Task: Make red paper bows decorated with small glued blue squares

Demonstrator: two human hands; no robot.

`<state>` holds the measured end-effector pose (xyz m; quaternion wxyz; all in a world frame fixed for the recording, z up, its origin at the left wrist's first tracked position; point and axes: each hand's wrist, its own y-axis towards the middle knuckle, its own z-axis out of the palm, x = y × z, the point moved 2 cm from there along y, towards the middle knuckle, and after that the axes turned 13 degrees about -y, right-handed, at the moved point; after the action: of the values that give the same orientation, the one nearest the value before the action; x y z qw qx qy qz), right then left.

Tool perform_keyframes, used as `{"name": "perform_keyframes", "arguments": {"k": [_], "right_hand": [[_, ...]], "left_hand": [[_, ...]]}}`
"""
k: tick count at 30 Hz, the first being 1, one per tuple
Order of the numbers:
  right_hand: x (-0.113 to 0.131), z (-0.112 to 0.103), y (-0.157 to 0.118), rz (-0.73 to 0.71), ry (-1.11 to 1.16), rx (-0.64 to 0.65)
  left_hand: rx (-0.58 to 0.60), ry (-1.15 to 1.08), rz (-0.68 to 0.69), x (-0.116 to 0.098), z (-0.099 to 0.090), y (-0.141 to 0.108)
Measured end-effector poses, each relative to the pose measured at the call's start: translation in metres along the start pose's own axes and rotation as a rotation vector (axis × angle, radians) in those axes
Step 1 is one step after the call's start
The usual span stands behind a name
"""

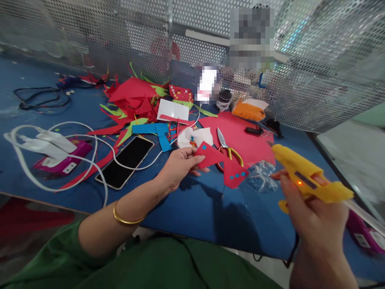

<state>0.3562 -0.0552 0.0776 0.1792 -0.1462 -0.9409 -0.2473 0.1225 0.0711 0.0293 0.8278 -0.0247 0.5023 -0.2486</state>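
Note:
A red paper piece (210, 155) with small blue squares on it is pinched at its left end by my left hand (183, 166), above the blue table. Its lower right part carries a row of blue squares. My right hand (313, 216) is wrapped round a yellow glue gun (303, 172) with a lit orange light, to the right of the paper. Scissors (230, 152) with yellow-edged handles lie just behind the paper. Near them, a white dish or paper (204, 135) holds small coloured bits.
Phone (126, 162), white cables and a purple power strip (64, 158) lie left. Red and green scraps (132, 96) pile up behind. A large red sheet (255, 146), orange packet (248, 110) and clear plastic (263, 176) sit right of centre. Mesh panels (105, 36) stand behind the table.

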Motion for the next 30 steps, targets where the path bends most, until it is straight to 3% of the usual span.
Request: {"name": "perform_keyframes", "arguments": {"k": [3, 7, 15, 30], "right_hand": [[0.036, 0.016, -0.022, -0.045, 0.246, -0.002], [0.063, 0.042, -0.033, -0.2, 0.279, 0.105], [0.065, 0.065, -0.029, -0.395, 0.033, 0.088], [0.068, 0.067, -0.027, -0.425, -0.055, 0.046]], "left_hand": [[0.021, -0.01, 0.003, 0.0, 0.0, 0.0], [0.042, -0.024, 0.007, 0.0, 0.001, 0.0], [0.064, -0.097, 0.018, -0.002, 0.002, -0.001], [0.044, -0.116, -0.01, -0.001, 0.001, 0.001]]}}
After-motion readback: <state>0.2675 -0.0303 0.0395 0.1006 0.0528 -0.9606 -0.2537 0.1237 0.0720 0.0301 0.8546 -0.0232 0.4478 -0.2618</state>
